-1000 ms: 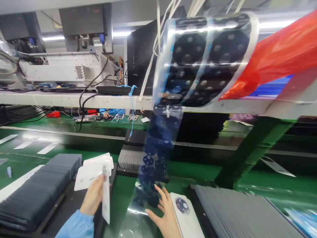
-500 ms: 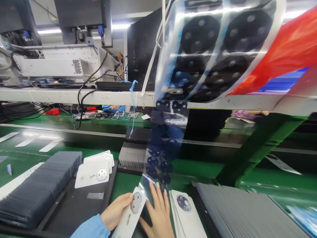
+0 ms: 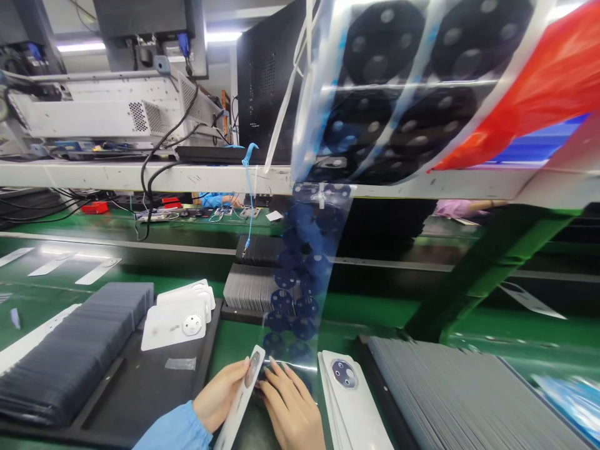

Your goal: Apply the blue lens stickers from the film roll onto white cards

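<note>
A white phone back cover [image 3: 240, 406] with a round camera opening is pinched upright in my left hand [image 3: 218, 390], turned nearly edge-on to me. Close beside its right side is my right hand [image 3: 293, 406], fingers bent and drawn together over the lower end of a clear film strip [image 3: 307, 294] carrying dark round stickers. Whatever lies between those fingertips is hidden. The strip hangs from a large roll [image 3: 389, 94] on the shelf. Right of my right hand lies a small stack of white covers [image 3: 354, 394], the top one with a dark camera disc.
On the left, a black tray [image 3: 135, 381] holds a long row of grey sheets [image 3: 79, 350] and several fanned white covers [image 3: 175, 322]. Another tray of grey sheets [image 3: 459, 400] stands right. A white shelf edge [image 3: 210, 175] and green post [image 3: 487, 269] bound the space. Co-workers' sleeves show behind.
The white cover has turned from facing me to almost edge-on. My right hand's spread fingers have drawn together and bent, nearer the cover. The view has shifted slightly.
</note>
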### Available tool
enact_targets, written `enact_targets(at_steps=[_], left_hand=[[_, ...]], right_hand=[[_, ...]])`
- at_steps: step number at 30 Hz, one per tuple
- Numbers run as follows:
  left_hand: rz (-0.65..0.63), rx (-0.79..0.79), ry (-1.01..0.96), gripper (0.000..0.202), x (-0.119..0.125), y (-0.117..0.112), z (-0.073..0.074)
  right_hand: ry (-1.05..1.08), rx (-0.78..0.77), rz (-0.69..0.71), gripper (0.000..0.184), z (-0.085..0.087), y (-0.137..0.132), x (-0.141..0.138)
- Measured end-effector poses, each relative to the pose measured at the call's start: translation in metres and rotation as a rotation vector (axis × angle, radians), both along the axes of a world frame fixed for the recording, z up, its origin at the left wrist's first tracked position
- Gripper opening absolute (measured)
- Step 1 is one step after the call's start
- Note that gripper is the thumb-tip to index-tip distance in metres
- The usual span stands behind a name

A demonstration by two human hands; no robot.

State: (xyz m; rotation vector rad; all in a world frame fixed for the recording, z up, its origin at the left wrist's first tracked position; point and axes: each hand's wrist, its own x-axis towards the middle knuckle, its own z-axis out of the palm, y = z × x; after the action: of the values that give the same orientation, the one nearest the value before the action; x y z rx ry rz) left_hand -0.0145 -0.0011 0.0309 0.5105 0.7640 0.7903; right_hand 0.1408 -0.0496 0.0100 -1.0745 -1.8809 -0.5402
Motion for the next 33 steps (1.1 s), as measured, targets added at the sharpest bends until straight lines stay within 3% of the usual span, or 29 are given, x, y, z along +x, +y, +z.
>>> enact_targets(at_steps=[4, 7, 11, 13, 16, 19, 22, 26, 33], left_hand=[[0.017, 0.022, -0.006, 0.028, -0.001, 0.001, -0.005], [0.046, 0.037, -0.015, 0.027, -0.004, 0.004, -0.011], [0.173, 0.096, 0.061, 0.033, -0.009, 0.010, -0.015], [0.289, 0.132, 0.141, 0.038, -0.010, 0.009, -0.012], [0.445, 0.225, 0.270, 0.038, -0.008, 0.002, -0.002], [0.437, 0.365, 0.423, 0.035, 0.000, -0.011, 0.006], [0.261, 0.425, 0.469, 0.039, 0.012, -0.025, 0.007], [0.101, 0.417, 0.387, 0.045, 0.025, -0.037, 0.005], [0.047, 0.337, 0.286, 0.051, 0.027, -0.043, 0.002]], right_hand=[[-0.105, -0.111, 0.034, 0.031, 0.004, -0.004, 0.001], [-0.004, -0.216, 0.204, 0.031, 0.007, -0.007, -0.001], [0.586, -0.628, 0.432, 0.009, 0.008, -0.009, -0.001], [0.955, -0.790, 0.458, 0.014, 0.009, -0.009, 0.002], [1.389, -0.838, 0.363, 0.029, 0.012, -0.008, 0.005], [1.593, -0.778, 0.246, 0.037, 0.015, -0.008, 0.002], [1.614, -0.726, 0.191, 0.038, 0.010, -0.007, -0.002], [1.511, -0.742, 0.077, 0.040, -0.004, -0.005, -0.001], [1.335, -0.715, -0.060, 0.039, -0.005, -0.005, 0.001]])
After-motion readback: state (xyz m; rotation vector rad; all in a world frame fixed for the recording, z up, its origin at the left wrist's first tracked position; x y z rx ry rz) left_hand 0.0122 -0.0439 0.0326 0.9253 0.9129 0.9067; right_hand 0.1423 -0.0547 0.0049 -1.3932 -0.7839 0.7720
